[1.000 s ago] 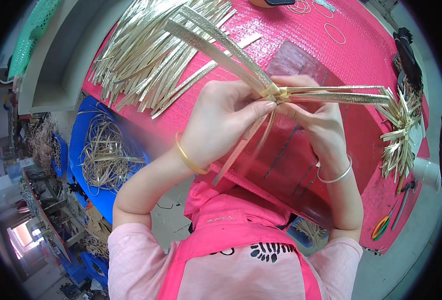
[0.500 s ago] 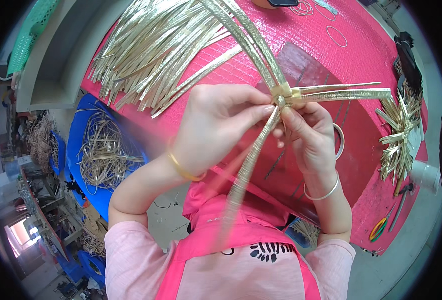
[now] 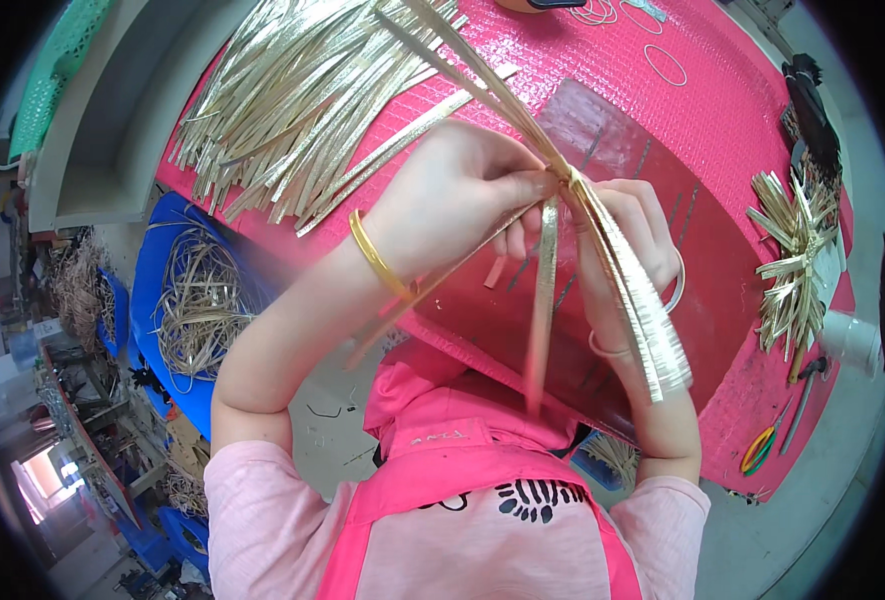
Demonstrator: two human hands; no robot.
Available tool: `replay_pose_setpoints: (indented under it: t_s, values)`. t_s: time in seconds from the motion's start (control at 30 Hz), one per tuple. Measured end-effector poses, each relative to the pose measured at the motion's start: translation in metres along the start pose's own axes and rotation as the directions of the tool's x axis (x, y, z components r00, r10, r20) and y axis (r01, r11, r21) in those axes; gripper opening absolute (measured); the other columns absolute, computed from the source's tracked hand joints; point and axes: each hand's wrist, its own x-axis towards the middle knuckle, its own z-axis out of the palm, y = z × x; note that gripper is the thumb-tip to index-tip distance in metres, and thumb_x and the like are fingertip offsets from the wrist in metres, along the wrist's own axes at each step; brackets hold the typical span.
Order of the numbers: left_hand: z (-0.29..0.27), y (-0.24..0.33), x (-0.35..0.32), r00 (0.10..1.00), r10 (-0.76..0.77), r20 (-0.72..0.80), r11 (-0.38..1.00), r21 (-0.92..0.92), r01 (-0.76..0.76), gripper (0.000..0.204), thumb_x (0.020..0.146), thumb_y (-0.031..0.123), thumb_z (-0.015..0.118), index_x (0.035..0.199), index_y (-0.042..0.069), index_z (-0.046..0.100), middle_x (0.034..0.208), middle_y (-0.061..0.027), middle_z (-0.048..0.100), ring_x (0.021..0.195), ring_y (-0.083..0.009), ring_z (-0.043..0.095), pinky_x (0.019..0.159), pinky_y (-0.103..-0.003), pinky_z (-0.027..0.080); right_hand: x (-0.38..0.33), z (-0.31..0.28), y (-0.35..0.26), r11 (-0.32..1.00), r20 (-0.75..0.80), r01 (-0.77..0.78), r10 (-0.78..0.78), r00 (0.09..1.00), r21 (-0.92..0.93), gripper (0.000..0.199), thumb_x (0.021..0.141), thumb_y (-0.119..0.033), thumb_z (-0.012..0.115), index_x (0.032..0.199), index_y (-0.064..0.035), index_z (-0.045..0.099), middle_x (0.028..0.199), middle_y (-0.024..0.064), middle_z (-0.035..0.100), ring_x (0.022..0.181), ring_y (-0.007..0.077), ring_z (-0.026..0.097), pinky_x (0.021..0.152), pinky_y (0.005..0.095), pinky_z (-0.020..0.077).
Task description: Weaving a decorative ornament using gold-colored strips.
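Between my hands are gold woven strips [image 3: 627, 290] that cross at a small knot. Long ends run up and away from the crossing, and others hang toward my lap. My left hand [image 3: 462, 200] pinches the strips just left of the crossing, thumb and fingers pressed together. Behind the strips, my right hand [image 3: 617, 235] is closed round them at the right of the knot; part of its fingers is hidden. A large pile of loose gold strips [image 3: 307, 110] lies on the pink table covering [image 3: 732, 110], beyond my left hand.
A dark red board [image 3: 707, 270] lies under my hands. At the right are finished-looking gold knotted pieces [image 3: 797, 250], scissors [image 3: 759, 450] with coloured handles, a hammer [image 3: 807, 390] and a white cup [image 3: 852, 347]. A blue bin [image 3: 152, 290] of strip scraps stands at the left.
The woven piece has turned in my hands: strips that pointed right now hang down over my right forearm. My left hand has shifted slightly up, its wrist turning.
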Motion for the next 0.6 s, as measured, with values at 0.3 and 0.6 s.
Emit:
replay_pose_setpoints:
  t_s: [0.3, 0.6]
  values:
    - [0.024, -0.025, 0.007, 0.872, 0.380, -0.308, 0.925, 0.150, -0.350, 0.016, 0.074, 0.005, 0.056, 0.087, -0.005, 0.055, 0.067, -0.0067, 0.058, 0.049, -0.0107, 0.054, 0.043, -0.018, 0.041, 0.009, -0.012, -0.002, 0.287, 0.484, -0.726, 0.587, 0.649, 0.625, 0.017, 0.075, -0.003, 0.056, 0.091, 0.0038, 0.056, 0.073, 0.0024, 0.057, 0.063, 0.0037, 0.052, 0.054, 0.0148, 0.0401]
    - [0.004, -0.009, 0.012, 0.998, 0.054, 0.031, 0.999, 0.006, -0.054, 0.013, 0.073, 0.005, 0.057, 0.079, -0.007, 0.057, 0.062, -0.0072, 0.057, 0.044, -0.0089, 0.052, 0.039, -0.019, 0.040, 0.008, -0.022, 0.020, 0.007, 0.710, -0.801, 0.458, 0.535, 0.598, 0.024, 0.072, -0.011, 0.062, 0.091, 0.0006, 0.054, 0.078, 0.0055, 0.057, 0.064, 0.0071, 0.054, 0.059, 0.0188, 0.0456]
